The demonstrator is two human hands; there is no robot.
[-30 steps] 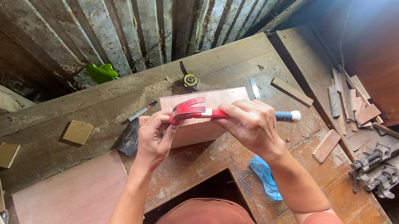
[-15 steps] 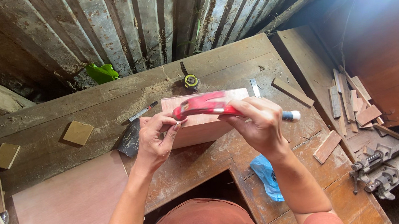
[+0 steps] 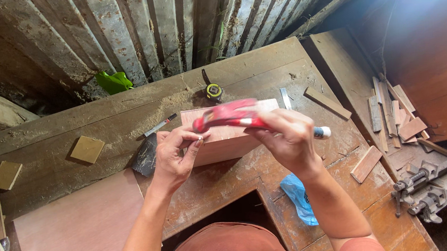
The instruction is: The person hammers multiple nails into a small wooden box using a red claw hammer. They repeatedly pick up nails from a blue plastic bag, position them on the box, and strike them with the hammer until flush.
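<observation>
Both forearms come up from the bottom edge and meet over the middle of the desk. The right hand is bent at the wrist with its back to the camera. Its fingers are closed tight around a red tool with a white and blue handle end that sticks out to the right. The tool lies almost level and is blurred. The left hand is curled, thumb and forefinger pinched together on something very small near the red end; I cannot tell what it is.

Under the hands a wood block lies flat on the desk. Behind it are a tape measure and a marker, both apart from the hands. The desk ends at a metal wall behind. On the right are wood scraps and clamps. A blue bag lies near the right forearm. On the left a plywood sheet leaves flat room.
</observation>
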